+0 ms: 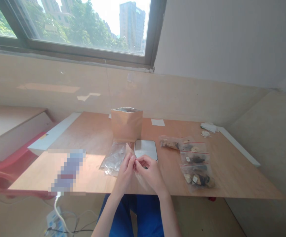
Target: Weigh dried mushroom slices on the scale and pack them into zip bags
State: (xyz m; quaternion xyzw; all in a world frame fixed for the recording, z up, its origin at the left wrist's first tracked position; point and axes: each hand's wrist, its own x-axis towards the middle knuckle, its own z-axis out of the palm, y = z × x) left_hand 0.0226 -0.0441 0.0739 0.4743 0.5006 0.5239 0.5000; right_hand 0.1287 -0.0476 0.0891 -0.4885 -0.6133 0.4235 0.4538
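Note:
My left hand (126,167) and my right hand (149,169) meet over the near part of the table, their fingertips pinched together. Between them is a thin see-through plastic bag (142,182), partly covered by the fingers. Its lower part hangs below my right hand, and I cannot make out whether anything is inside. Just beyond the hands lies a flat scale with a silvery top (145,148). Left of it, close to my left hand, is a pile of clear plastic bags (114,158). Behind these stands an upright brown paper pouch (127,124), its top open.
On the right lie several red-striped zip bags (195,159) with dark and pale pieces inside, some labelled. A blurred-out object (68,172) with a white cable sits at left. White paper (158,122) and crumpled scraps (205,133) are farther back. A red chair (34,158) adjoins the left edge.

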